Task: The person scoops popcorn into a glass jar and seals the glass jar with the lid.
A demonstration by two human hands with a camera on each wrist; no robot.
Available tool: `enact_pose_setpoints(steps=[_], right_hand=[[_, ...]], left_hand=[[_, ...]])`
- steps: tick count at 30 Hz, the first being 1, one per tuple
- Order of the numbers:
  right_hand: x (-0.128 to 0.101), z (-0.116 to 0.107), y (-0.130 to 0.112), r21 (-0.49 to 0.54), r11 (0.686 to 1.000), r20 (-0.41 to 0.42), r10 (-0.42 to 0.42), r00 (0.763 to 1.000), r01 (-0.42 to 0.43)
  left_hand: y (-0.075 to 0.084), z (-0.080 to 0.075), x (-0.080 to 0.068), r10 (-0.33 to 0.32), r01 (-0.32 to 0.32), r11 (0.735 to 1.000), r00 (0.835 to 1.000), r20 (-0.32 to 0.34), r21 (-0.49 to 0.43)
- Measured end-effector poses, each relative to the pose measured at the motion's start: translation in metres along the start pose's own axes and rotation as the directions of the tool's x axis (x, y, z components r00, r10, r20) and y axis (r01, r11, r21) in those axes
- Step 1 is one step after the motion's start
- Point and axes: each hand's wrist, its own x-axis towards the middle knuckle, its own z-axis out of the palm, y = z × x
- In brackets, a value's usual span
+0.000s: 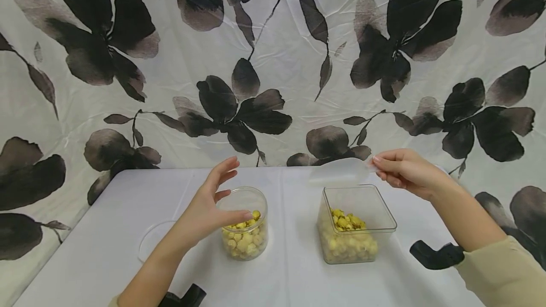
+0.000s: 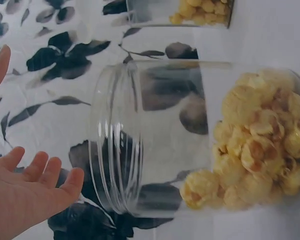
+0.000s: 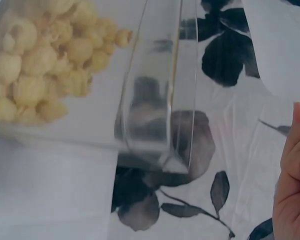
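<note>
A clear round jar [image 1: 245, 240] partly filled with yellow popcorn stands upright on the table, its mouth uncovered. My left hand [image 1: 213, 203] is above the jar's rim, thumb and fingers spread apart; in the left wrist view a gap shows between its fingertips and the rim. To the right stands a clear square container [image 1: 351, 245], also without a lid and holding popcorn. My right hand [image 1: 405, 172] pinches the end of a translucent white, scoop-like piece with a rounded edge [image 1: 341, 170], holding it above the square container's back rim.
A thin clear round lid [image 1: 147, 238] lies flat on the white table [image 1: 292, 278], left of the jar and partly behind the left forearm. A floral curtain [image 1: 273, 60] hangs behind the table's back edge. Black wrist mounts [image 1: 437, 255] sit at both wrists.
</note>
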Motion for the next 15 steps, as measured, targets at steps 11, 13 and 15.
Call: enact_pose_setpoints(steps=[11,13,15], right_hand=[[-0.016,-0.028,0.005,-0.066,0.997,0.036,-0.029,0.999,0.031],[-0.019,-0.032,0.005,-0.084,0.996,0.029,-0.030,0.999,0.032],[-0.021,-0.035,0.004,-0.116,0.993,0.005,-0.027,1.000,0.027]], left_hand=[[0.011,0.018,0.004,0.021,-0.014,0.996,0.997,0.069,-0.092],[0.013,0.023,0.004,0.025,-0.016,0.993,0.997,0.076,-0.117],[0.015,0.028,0.004,0.035,-0.023,0.990,0.996,0.083,-0.142]])
